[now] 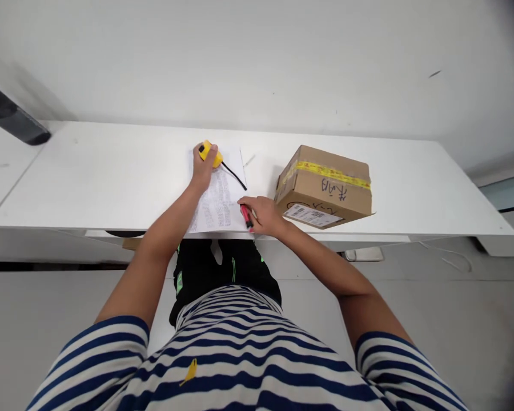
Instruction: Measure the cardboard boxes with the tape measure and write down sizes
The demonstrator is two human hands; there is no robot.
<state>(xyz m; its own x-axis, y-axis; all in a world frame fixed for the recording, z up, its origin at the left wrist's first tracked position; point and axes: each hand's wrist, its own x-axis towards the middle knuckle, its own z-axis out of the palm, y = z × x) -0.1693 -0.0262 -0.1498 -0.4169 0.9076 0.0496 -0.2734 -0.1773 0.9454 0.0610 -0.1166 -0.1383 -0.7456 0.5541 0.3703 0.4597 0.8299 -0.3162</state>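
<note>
My left hand (204,167) is closed around a yellow tape measure (214,157) over the upper part of a written sheet of paper (216,208). A black wrist strap (235,174) trails from the tape measure across the sheet. By the paper's lower right corner, my right hand (263,215) grips a small red-and-black tool, which looks like a utility knife (246,217). Its blade, if out, is too small to make out. Just right of that hand sits a closed cardboard box (329,182) with yellow tape, a white label and black handwriting.
A long white tabletop (89,177) runs along a pale wall (257,68). At the left stands a dark post-like object (15,114). Below the front edge on the right, a pale flat item (364,254) and a white cable (454,262) lie on the floor.
</note>
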